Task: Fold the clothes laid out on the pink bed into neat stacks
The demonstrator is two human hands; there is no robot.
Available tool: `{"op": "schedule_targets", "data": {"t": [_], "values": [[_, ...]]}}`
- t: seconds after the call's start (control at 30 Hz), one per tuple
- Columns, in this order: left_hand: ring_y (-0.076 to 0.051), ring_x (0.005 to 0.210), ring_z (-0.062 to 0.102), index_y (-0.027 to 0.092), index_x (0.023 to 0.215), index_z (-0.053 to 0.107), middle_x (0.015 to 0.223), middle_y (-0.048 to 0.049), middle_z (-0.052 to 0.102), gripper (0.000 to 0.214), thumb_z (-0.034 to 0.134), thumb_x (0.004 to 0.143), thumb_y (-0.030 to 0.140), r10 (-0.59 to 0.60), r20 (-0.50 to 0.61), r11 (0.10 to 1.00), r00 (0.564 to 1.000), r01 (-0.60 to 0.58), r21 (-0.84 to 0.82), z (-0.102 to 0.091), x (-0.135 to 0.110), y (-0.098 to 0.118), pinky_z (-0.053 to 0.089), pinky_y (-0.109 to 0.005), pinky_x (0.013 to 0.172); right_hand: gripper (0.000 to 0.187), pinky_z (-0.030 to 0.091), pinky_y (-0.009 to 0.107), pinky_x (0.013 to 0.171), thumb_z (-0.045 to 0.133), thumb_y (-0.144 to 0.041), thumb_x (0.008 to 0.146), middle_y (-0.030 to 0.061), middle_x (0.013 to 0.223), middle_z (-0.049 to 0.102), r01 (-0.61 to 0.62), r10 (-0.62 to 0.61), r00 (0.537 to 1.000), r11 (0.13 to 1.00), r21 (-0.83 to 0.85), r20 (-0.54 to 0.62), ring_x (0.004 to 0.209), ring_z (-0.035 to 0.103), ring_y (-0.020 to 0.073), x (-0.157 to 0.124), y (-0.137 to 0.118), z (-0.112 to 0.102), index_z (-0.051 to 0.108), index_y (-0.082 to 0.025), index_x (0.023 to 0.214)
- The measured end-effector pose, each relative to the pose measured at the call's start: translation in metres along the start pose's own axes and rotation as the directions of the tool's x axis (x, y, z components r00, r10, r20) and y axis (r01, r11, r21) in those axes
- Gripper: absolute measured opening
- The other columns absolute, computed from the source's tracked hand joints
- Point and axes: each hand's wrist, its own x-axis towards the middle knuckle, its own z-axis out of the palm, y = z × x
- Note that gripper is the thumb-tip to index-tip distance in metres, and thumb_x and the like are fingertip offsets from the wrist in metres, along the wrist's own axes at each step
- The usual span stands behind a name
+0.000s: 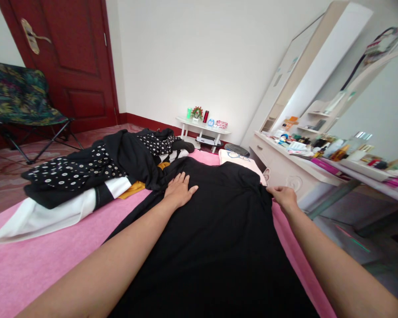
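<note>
A black garment (219, 234), with a neckline at its far end, lies spread over the pink bed cover (43, 269). My left hand (179, 192) rests flat on its upper left part, fingers stretched out. At the right edge, near the sleeve, my right hand (283, 196) pinches the black cloth between thumb and fingers. The garment's lower end runs out of view towards me.
To the left lies a heap of clothes, with a polka-dot garment (76, 165) and a white one (49, 221). A folded pale pink item (240, 160) lies beyond. A cluttered dressing table (285, 163) stands at right, a folding chair (23, 97) at left.
</note>
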Motion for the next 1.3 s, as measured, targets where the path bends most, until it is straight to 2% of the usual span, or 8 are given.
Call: {"op": "schedule_targets", "data": {"t": [0.1,0.23,0.27,0.4,0.5,0.67,0.97,1.3], "values": [[-0.024,0.141,0.016,0.015,0.143,0.032,0.152,-0.0105,0.020,0.072,0.023,0.089,0.062,0.005,0.001,1.000,1.000,-0.005,-0.001,0.000,-0.001,0.000,0.020,-0.042,0.111,0.024,0.044,0.032,0.068,0.056,-0.039,0.076,0.0071,0.077,0.067,0.365,-0.361,0.925,0.931,0.015,-0.117,0.072,0.061,0.0221,-0.041,-0.042,-0.007,0.067,-0.019,0.083],[-0.025,0.140,0.016,0.015,0.143,0.032,0.152,-0.0108,0.020,0.073,0.023,0.088,0.063,0.012,-0.003,1.000,1.000,-0.012,-0.001,-0.001,-0.002,0.000,0.020,-0.042,0.112,0.016,0.046,0.029,0.075,0.052,-0.034,0.083,0.0033,0.087,0.065,0.788,-0.841,0.482,0.538,0.299,0.245,0.081,0.061,0.0181,-0.103,-0.079,-0.013,0.065,-0.024,0.084],[-0.025,0.140,0.016,0.015,0.143,0.032,0.152,-0.0108,0.020,0.073,0.023,0.088,0.063,0.013,-0.005,1.000,1.000,-0.013,0.000,0.000,-0.002,0.000,0.020,-0.042,0.112,0.016,0.047,0.029,0.078,0.050,-0.033,0.085,0.0033,0.088,0.065,0.779,-0.853,0.468,0.521,0.349,0.229,0.083,0.061,0.0177,-0.109,-0.080,-0.013,0.064,-0.024,0.084],[-0.025,0.141,0.016,0.015,0.142,0.033,0.152,-0.0109,0.020,0.072,0.024,0.088,0.062,0.012,-0.014,1.000,1.000,-0.012,0.000,0.001,-0.002,0.000,0.019,-0.042,0.112,0.020,0.047,0.036,0.085,0.050,-0.032,0.082,0.0073,0.096,0.064,0.531,-0.509,0.845,0.759,0.378,-0.164,0.092,0.059,0.0209,-0.082,-0.058,-0.002,0.061,-0.020,0.092],[-0.025,0.141,0.016,0.014,0.142,0.033,0.152,-0.0107,0.020,0.072,0.024,0.089,0.061,0.006,-0.021,1.000,1.000,-0.006,0.001,0.002,-0.002,0.000,0.019,-0.042,0.112,0.032,0.050,0.037,0.075,0.065,-0.031,0.063,0.0090,0.095,0.066,0.141,-0.190,0.981,0.853,0.503,0.046,0.085,0.062,0.0236,-0.048,-0.037,0.013,0.061,-0.017,0.091],[-0.025,0.140,0.017,0.013,0.142,0.034,0.152,-0.0112,0.021,0.072,0.024,0.089,0.060,0.015,-0.026,1.000,1.000,-0.015,0.002,0.000,-0.004,0.001,0.020,-0.042,0.111,0.033,0.049,0.033,0.063,0.071,-0.044,0.055,0.0032,0.072,0.068,-0.081,-0.264,0.812,0.833,0.548,0.521,0.066,0.061,0.0199,-0.039,-0.028,0.029,0.063,-0.019,0.073],[-0.025,0.140,0.018,0.014,0.142,0.033,0.152,-0.0109,0.021,0.071,0.024,0.089,0.061,0.016,-0.032,1.000,0.999,-0.016,0.006,-0.001,-0.006,0.000,0.020,-0.041,0.111,0.037,0.033,0.029,0.051,0.064,-0.053,0.065,0.0003,0.045,0.051,0.065,-0.066,0.998,0.993,-0.097,-0.002,0.048,0.047,0.0164,0.001,0.005,-0.018,0.050,-0.021,0.052],[-0.024,0.140,0.018,0.014,0.143,0.033,0.152,-0.0099,0.022,0.072,0.024,0.089,0.061,0.011,-0.033,1.000,0.999,-0.010,0.021,0.000,-0.006,0.001,0.021,-0.041,0.111,0.045,0.029,0.034,0.056,0.048,-0.054,0.078,0.0186,0.087,0.066,-0.094,-0.117,0.923,0.856,-0.509,-0.367,0.076,0.058,0.0285,0.027,-0.007,-0.146,0.063,-0.018,0.101]]}}
